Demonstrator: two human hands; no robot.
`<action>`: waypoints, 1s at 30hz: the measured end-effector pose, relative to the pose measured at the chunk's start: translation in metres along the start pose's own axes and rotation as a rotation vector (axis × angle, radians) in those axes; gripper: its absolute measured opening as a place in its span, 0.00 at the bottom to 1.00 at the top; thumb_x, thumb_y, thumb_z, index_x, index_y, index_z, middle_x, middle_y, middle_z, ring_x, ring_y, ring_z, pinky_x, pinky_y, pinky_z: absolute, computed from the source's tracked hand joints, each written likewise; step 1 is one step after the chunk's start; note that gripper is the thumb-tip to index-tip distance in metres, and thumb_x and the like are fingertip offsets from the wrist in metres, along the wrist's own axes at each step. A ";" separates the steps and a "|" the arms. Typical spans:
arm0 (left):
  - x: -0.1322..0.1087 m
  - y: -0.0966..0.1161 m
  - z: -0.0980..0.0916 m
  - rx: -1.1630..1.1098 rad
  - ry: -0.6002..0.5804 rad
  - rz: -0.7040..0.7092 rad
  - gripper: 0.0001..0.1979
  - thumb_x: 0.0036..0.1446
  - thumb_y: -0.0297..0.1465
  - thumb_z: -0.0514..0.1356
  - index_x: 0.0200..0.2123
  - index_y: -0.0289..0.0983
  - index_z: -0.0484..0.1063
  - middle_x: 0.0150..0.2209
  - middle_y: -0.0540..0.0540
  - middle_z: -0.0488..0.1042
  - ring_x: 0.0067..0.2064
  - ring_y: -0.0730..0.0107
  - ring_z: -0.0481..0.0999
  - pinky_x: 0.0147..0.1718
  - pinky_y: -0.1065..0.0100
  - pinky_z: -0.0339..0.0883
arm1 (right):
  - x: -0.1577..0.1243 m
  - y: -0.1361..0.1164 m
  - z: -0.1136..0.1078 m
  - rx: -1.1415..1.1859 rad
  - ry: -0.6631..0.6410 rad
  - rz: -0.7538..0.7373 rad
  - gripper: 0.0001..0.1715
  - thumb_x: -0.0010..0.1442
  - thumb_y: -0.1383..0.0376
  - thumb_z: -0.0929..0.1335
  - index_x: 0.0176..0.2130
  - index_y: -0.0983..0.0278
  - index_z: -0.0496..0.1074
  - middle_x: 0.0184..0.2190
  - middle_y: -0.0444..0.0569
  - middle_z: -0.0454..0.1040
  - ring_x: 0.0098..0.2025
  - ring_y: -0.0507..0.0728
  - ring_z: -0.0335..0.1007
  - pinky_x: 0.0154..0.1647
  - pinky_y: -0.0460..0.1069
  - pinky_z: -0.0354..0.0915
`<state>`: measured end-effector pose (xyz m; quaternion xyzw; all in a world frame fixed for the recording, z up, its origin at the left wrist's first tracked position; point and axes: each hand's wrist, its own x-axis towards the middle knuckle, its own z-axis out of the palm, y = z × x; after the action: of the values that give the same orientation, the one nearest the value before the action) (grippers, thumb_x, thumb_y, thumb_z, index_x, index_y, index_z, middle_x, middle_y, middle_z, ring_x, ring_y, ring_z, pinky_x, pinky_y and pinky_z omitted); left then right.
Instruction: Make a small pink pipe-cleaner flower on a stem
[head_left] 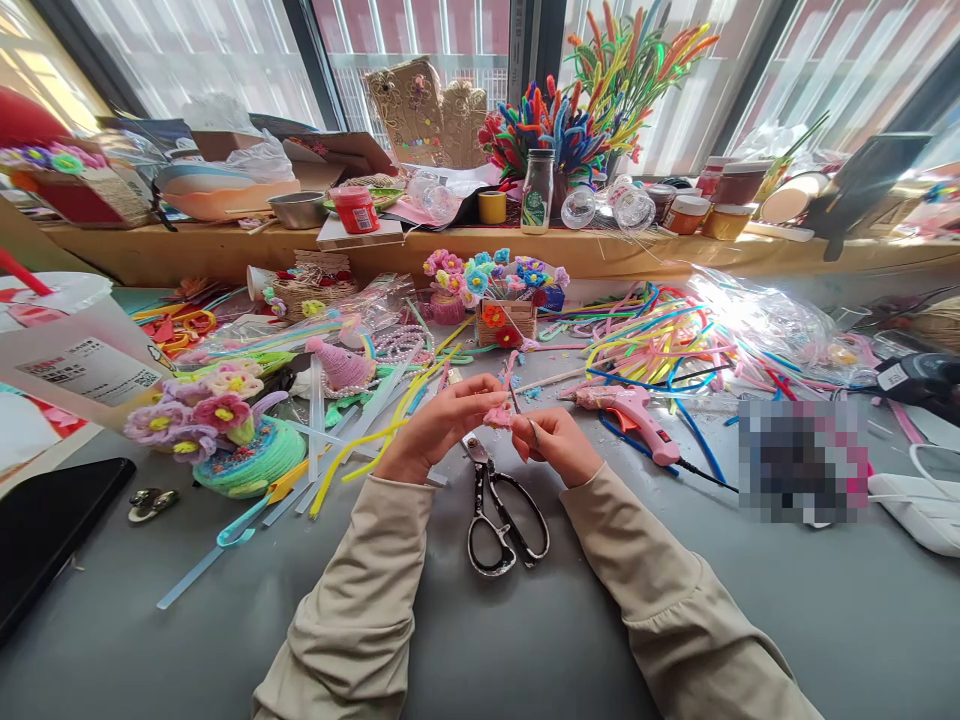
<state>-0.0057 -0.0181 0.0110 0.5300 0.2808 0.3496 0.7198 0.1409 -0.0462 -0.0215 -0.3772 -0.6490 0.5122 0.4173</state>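
Note:
My left hand (448, 418) is closed on a small pink pipe-cleaner piece (496, 416), pinched between thumb and fingers; a pink stem rises behind it. Close against it, my right hand (561, 442) grips a pair of small scissors (514, 392), the thin dark blades pointing up beside the pink piece and a finger loop showing at the fingers. Whether the blades touch the piece I cannot tell. Below both hands, large black-handled scissors (501, 515) lie on the grey table (525, 640). A pink glue gun (631, 415) rests right of my right hand.
Left stand a green pot of fuzzy flowers (244, 455), a drink cup (82, 350) and a black phone (56, 535). Glue sticks (330, 450) lie nearby. Behind are a flower basket (507, 318), heaped pipe cleaners (652, 340) and a crowded ledge (420, 240).

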 end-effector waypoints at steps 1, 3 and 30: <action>0.000 0.000 0.000 0.000 0.003 0.007 0.04 0.46 0.28 0.56 0.22 0.34 0.64 0.23 0.52 0.61 0.25 0.80 0.60 0.26 0.74 0.54 | 0.000 0.000 0.000 -0.001 -0.008 0.004 0.30 0.49 0.47 0.59 0.12 0.68 0.60 0.10 0.39 0.51 0.14 0.44 0.42 0.15 0.43 0.40; 0.000 0.001 0.000 -0.006 0.003 0.015 0.04 0.46 0.28 0.56 0.22 0.34 0.63 0.23 0.52 0.60 0.25 0.80 0.60 0.25 0.75 0.54 | 0.000 0.001 0.000 0.010 -0.029 0.019 0.30 0.48 0.46 0.58 0.13 0.68 0.61 0.10 0.39 0.50 0.14 0.44 0.41 0.15 0.43 0.40; 0.000 0.001 0.001 -0.003 0.040 0.017 0.05 0.45 0.28 0.56 0.22 0.34 0.62 0.23 0.51 0.62 0.28 0.77 0.64 0.28 0.73 0.56 | 0.000 -0.003 0.002 -0.061 0.056 -0.020 0.28 0.48 0.48 0.60 0.11 0.66 0.59 0.10 0.40 0.51 0.15 0.45 0.45 0.18 0.44 0.43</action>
<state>-0.0052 -0.0186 0.0127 0.5240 0.2901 0.3666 0.7120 0.1394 -0.0478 -0.0183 -0.3972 -0.6561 0.4774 0.4288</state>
